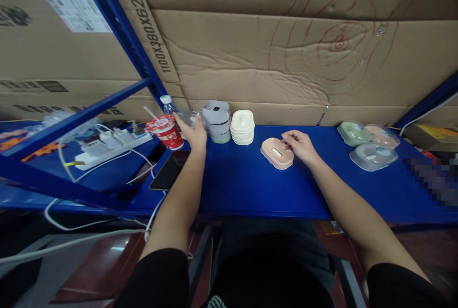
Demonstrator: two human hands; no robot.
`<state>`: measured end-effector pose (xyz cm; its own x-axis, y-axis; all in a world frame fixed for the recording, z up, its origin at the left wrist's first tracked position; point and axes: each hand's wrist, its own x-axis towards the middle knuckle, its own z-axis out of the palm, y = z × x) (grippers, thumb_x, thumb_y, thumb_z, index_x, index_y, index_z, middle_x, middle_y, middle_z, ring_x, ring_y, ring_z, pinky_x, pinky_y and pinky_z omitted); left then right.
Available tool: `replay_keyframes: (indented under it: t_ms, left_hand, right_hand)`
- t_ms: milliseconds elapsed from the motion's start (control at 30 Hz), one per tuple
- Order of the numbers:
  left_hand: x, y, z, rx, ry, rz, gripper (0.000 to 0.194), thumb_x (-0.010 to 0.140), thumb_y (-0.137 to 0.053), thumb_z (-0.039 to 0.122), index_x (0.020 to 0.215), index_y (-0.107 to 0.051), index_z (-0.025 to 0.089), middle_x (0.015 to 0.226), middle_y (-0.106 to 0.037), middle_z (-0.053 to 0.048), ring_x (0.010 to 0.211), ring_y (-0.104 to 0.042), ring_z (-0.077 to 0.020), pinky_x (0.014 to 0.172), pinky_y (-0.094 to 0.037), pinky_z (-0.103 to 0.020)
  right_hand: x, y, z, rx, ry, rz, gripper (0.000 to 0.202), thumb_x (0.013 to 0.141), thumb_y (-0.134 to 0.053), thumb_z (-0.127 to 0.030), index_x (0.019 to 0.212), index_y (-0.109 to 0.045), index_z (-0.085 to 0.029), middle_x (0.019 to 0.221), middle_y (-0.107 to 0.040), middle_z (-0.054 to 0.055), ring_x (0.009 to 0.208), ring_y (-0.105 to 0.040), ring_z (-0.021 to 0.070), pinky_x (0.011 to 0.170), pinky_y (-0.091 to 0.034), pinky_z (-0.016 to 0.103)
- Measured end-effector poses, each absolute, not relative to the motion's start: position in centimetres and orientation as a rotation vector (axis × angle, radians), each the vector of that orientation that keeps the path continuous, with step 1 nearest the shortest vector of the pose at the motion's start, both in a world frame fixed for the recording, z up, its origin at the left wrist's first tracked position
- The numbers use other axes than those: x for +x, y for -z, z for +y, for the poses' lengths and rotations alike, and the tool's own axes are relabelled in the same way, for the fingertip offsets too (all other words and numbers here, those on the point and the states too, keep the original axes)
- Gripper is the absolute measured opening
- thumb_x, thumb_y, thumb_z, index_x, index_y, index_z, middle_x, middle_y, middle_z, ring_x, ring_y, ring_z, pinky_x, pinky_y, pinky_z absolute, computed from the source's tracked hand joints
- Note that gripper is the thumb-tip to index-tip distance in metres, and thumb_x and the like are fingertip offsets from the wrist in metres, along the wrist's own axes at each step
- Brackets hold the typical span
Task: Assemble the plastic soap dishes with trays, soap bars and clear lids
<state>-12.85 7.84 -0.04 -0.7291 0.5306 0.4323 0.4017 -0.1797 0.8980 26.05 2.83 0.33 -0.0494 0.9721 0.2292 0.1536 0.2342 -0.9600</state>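
My left hand (193, 133) is at the back left of the blue table, thumb and fingers apart. It is between a red paper cup (170, 133) with a straw and a stack of grey-white rounded pieces (216, 119). Something clear, perhaps plastic film, shows blurred beyond its fingers, and I see no firm grip on it. My right hand (300, 145) has its fingertips pinched at the upper right edge of a pink plastic lid (275, 159) with a pale oval in its middle. The lid lies on the table. A stack of cream lids (243, 129) stands behind it.
Green (352, 132), pink (384, 137) and clear (374, 157) lids with round stickers lie at the right. A bottle (167, 104), a phone (170, 170) and a power strip (114, 148) with cables are at the left. Cardboard (229, 45) walls the back; a blue post (118, 21) rises left.
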Motion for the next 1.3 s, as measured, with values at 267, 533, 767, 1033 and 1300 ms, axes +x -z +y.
replay_keyframes:
  t_ms: [267, 533, 767, 1033, 1300]
  left_hand:
    - [-11.5, -0.4, 7.1, 1.152, -2.004, 2.123, 0.07, 0.097, -0.063, 0.022, 0.163, -0.041, 0.012, 0.177, -0.03, -0.021, 0.168, -0.023, -0.0298, 0.138, -0.012, -0.052]
    - [-10.5, -0.2, 6.4, 1.329, -1.931, 2.21, 0.064, 0.097, -0.066, 0.028, 0.158, -0.049, 0.022, 0.178, -0.03, -0.016, 0.167, -0.021, -0.0331, 0.136, -0.014, -0.06]
    - [-8.6, -0.5, 4.8, 1.759, -2.188, 1.89, 0.049, 0.093, -0.068, 0.034, 0.139, -0.062, 0.021, 0.165, -0.046, -0.015, 0.159, -0.035, -0.0348, 0.133, -0.019, -0.058]
    - [-3.0, 0.4, 2.8, 2.596, -1.661, 1.299, 0.032, 0.095, -0.068, 0.049, 0.116, -0.072, 0.025, 0.13, -0.072, -0.013, 0.129, -0.064, -0.034, 0.117, -0.043, -0.059]
    - [-1.6, 1.3, 2.4, 2.729, -1.219, 1.064, 0.083, 0.086, -0.075, 0.075, 0.146, -0.062, 0.019, 0.151, -0.062, -0.021, 0.141, -0.057, -0.0387, 0.12, -0.044, -0.06]
  right_hand:
    - [26.3, 0.5, 3.2, -1.14, -0.916, -1.535, 0.047, 0.079, -0.079, -0.068, 0.091, -0.074, -0.022, 0.081, -0.078, 0.006, 0.063, -0.067, 0.0182, 0.065, -0.057, 0.035]
    - [27.0, -0.2, 2.2, -1.167, -0.244, -2.133, 0.037, 0.095, -0.068, -0.054, 0.114, -0.079, -0.024, 0.115, -0.081, 0.012, 0.112, -0.072, 0.0338, 0.103, -0.054, 0.053]
    - [27.0, -0.2, 2.1, -1.279, -0.32, -2.474, 0.088, 0.069, -0.092, -0.067, 0.144, -0.069, -0.027, 0.155, -0.062, 0.019, 0.145, -0.054, 0.0502, 0.114, -0.049, 0.066]
    - [26.9, -0.1, 1.9, -1.1, -0.399, -2.467, 0.074, 0.078, -0.088, -0.046, 0.146, -0.067, -0.029, 0.16, -0.058, 0.012, 0.149, -0.054, 0.0415, 0.117, -0.051, 0.059]
    - [26.4, -1.2, 1.1, -0.921, -0.544, -2.251, 0.068, 0.083, -0.083, -0.054, 0.144, -0.068, -0.028, 0.141, -0.071, 0.013, 0.131, -0.067, 0.0381, 0.113, -0.052, 0.058]
